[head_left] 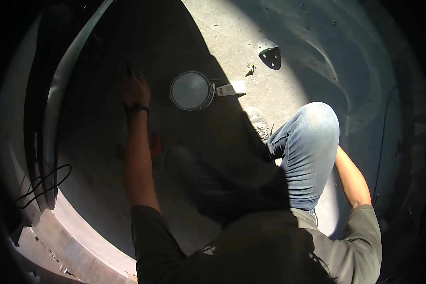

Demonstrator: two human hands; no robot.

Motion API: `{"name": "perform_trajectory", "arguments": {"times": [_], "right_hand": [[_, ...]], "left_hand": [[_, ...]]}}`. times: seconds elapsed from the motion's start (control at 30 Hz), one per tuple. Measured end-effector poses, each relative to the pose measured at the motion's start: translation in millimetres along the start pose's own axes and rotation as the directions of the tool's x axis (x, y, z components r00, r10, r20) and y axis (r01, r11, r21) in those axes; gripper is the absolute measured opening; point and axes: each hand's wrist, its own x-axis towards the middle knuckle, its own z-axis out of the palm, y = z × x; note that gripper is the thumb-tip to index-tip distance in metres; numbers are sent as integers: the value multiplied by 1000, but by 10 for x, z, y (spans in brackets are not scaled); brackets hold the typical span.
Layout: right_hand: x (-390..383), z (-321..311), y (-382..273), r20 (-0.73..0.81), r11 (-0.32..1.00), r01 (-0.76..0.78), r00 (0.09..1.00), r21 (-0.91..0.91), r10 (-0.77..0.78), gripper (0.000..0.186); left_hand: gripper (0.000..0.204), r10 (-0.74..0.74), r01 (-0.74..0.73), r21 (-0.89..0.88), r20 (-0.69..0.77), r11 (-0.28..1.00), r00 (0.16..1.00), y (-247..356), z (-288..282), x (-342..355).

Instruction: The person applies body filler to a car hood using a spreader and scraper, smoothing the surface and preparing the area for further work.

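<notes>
Left hand left of round container, apart, nearer than hidden right hand. Pale strip points right from container. Left hand's grip shadowed, cannot tell; right unseen.

Sunlit floor: pale perforated piece, spotted shadow adjoining; small dark scrap near. Far left: looped black cable. Red object in shade, shape unclear.
</notes>
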Motion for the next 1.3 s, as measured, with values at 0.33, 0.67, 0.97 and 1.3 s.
{"name": "perform_trajectory", "arguments": {"times": [0.33, 0.67, 0.97, 1.3], "right_hand": [[-336, -26, -162, -42, 990, 71, 997, 122, -67, 31], [-289, -26, -333, -19, 963, 121, 993, 243, -120, 21], [-630, -421, -1051, -49, 895, 270, 962, 355, -270, 19], [-201, 240, -1748, 221, 911, 228, 923, 342, -314, 28]], "left_hand": [[112, 676, -627, -279, 137, 728, 724, 647, 31, -1177], [120, 377, -421, -18, 482, 907, 791, 1098, 112, -639], [118, 486, -394, -289, 432, 873, 760, 1056, 362, -488], [117, 233, -153, -841, -33, 519, 972, 661, 208, -808]]}}
